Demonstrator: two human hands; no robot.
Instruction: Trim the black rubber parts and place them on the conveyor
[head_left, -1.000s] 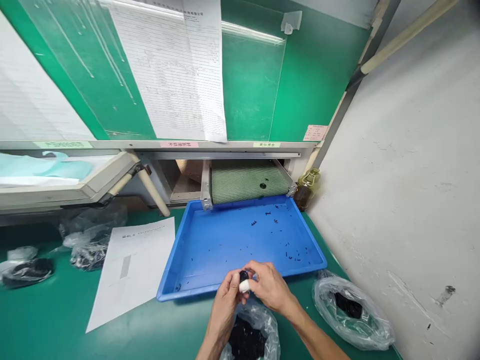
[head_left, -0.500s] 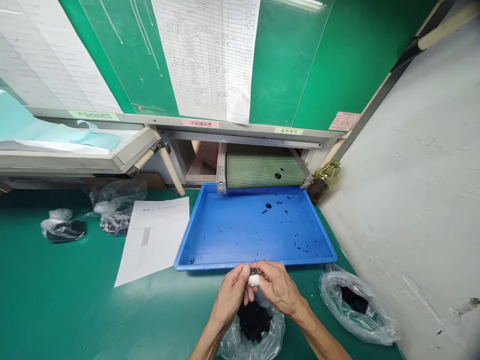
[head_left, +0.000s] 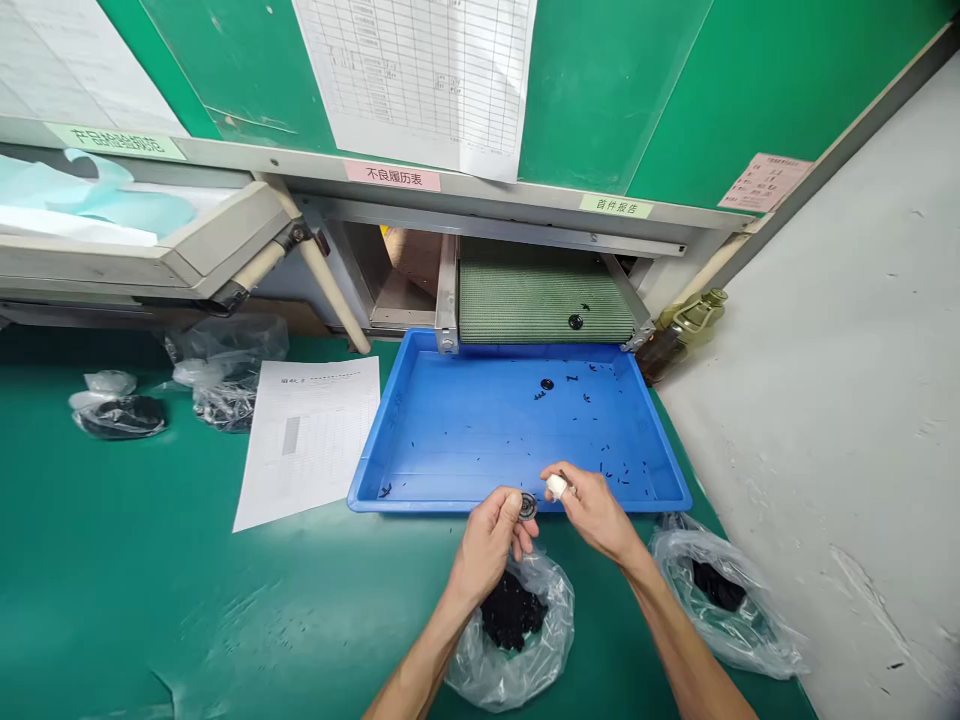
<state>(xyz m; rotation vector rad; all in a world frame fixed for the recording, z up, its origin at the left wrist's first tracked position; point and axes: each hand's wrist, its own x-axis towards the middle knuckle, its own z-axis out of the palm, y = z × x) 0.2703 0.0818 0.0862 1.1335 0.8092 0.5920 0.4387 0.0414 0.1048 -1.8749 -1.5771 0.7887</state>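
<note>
Left hand (head_left: 484,545) pinches a dark disc (head_left: 528,507), open bag (head_left: 556,622) at its six o'clock; right hand (head_left: 598,515) half-curled, contents unclear. Steady edge grip keeps the disc's face accessible.

My bare forearms reach in from the bottom of my view, converging. My left hand (head_left: 495,535) is closed, thumb against curled fingers. My right hand (head_left: 592,507), set apart from it and slightly farther forward, has bent fingers and a white-covered tip.
</note>
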